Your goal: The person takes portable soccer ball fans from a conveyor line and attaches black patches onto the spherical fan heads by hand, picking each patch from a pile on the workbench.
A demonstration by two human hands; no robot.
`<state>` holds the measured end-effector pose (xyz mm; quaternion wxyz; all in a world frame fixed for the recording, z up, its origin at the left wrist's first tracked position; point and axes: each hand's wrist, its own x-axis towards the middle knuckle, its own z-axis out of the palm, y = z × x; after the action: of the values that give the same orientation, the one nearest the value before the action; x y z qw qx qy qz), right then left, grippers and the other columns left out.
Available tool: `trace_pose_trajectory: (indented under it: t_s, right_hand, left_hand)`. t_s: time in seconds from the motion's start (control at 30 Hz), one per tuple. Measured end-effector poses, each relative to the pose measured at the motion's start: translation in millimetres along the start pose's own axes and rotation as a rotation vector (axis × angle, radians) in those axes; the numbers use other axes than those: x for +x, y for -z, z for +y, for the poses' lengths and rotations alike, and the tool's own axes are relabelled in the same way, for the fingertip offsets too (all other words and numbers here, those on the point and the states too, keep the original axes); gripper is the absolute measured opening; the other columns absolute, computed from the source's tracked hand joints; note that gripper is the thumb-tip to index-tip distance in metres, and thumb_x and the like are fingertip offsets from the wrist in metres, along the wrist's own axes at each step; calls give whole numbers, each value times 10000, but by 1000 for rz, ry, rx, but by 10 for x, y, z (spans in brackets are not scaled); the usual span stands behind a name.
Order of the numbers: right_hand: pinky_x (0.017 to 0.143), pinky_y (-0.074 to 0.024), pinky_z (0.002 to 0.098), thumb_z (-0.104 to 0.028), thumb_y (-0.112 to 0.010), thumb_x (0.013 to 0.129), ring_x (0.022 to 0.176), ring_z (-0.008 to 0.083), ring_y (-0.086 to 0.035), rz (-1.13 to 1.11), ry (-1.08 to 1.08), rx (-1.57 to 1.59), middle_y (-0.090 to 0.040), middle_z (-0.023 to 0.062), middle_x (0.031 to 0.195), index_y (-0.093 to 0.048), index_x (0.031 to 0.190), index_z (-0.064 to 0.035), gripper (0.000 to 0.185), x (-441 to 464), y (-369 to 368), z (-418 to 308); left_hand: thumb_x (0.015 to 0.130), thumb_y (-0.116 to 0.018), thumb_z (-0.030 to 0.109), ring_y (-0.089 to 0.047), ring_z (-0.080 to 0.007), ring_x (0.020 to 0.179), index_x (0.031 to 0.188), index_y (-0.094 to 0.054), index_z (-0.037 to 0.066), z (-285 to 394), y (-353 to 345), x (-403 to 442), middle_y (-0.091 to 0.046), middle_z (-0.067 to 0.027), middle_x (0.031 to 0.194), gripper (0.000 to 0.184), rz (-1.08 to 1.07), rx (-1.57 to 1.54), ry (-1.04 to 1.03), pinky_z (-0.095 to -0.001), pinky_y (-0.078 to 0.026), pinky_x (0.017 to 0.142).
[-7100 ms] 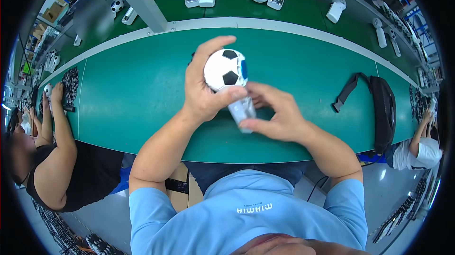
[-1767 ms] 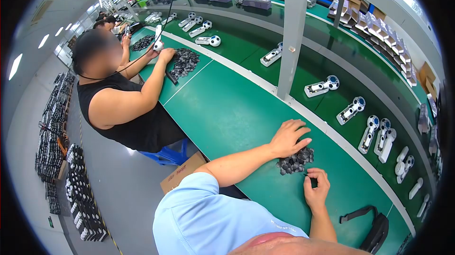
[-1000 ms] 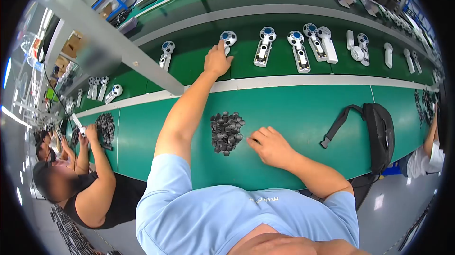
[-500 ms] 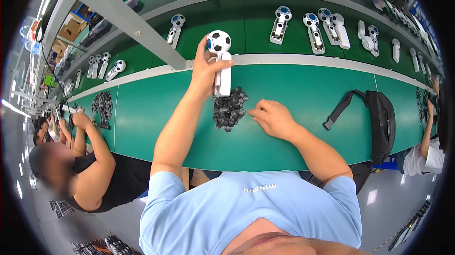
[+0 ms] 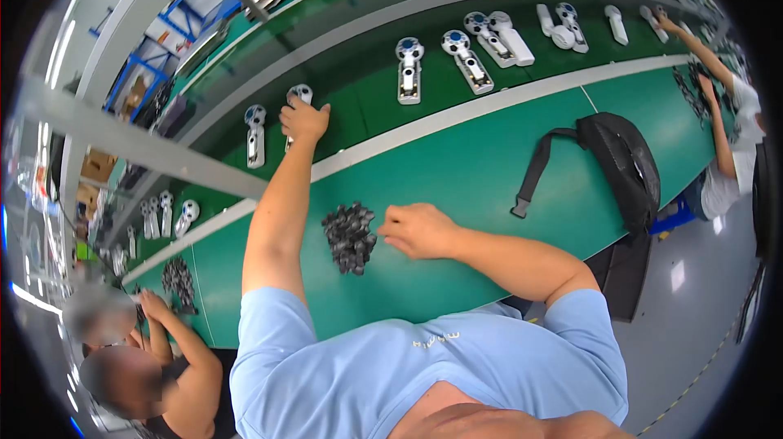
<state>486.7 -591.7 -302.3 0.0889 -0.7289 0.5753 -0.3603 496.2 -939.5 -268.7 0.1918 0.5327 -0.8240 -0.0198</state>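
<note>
My left hand reaches onto the raised green strip, with its fingers around a white handheld device with a football-patterned round head. The hand covers much of the device's handle. A similar white device lies just left of it, its handle showing an open inside. Over the green table, my right hand is closed, with its fingertips together. Whatever those fingertips may hold is too small to make out. Right beside them is a pile of small black pieces, many of them pentagon-like.
More devices lie along the raised strip. A grey rail separates it from the green table. A black bag with a strap lies at right. A diagonal grey post crosses at left. Other people sit at both sides.
My left hand has carried the football-headed device from above the table to the raised strip. My view has turned, shifting the scene. My right hand stays by the black pile.
</note>
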Motion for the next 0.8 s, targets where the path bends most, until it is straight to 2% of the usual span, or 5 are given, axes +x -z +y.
trace_pose_trajectory:
  t_s: [0.17, 0.4, 0.57, 0.63, 0.8]
  right_hand:
    - [768, -566, 451, -197, -733, 892, 881, 286, -672, -8, -16, 15, -584, 80, 1002, -680, 1010, -105, 159, 49, -137, 7]
    - [747, -573, 440, -177, -746, 891, 859, 275, -678, 61, 8, 58, -591, 65, 983, -715, 1046, -117, 169, 161, -259, -45]
    - [754, -576, 444, -185, -746, 891, 856, 282, -677, 50, 7, 36, -592, 67, 988, -714, 1041, -118, 168, 250, -377, -70]
    - [751, -576, 444, -189, -747, 890, 856, 282, -677, 44, -2, 22, -593, 68, 990, -713, 1038, -117, 168, 276, -403, -89]
    - [748, -576, 443, -199, -750, 889, 858, 280, -676, 37, -21, 1, -593, 67, 991, -711, 1036, -115, 173, 352, -489, -159]
  left_hand:
    - [891, -733, 492, -312, -403, 1509, 1537, -462, 139, 418, -311, -191, -387, -253, 1590, 785, 114, -73, -442, -589, -218, 1210]
    - [936, -697, 387, -422, -389, 1440, 1384, -636, 145, 262, -187, -284, -459, -208, 1551, 513, 112, -292, -606, -553, -306, 1163]
    - [946, -695, 386, -504, -378, 1373, 1400, -611, 196, -880, -133, 442, -565, -157, 1469, 500, 458, -149, -263, -580, -381, 1096]
    - [912, -730, 438, -502, -390, 1371, 1444, -575, 220, -1276, -32, 495, -564, -155, 1472, 596, 262, 68, 74, -575, -391, 1087]
    - [890, -745, 492, -513, -399, 1347, 1466, -550, 223, -1889, -201, 489, -552, -160, 1477, 665, 132, 116, 94, -578, -406, 1066]
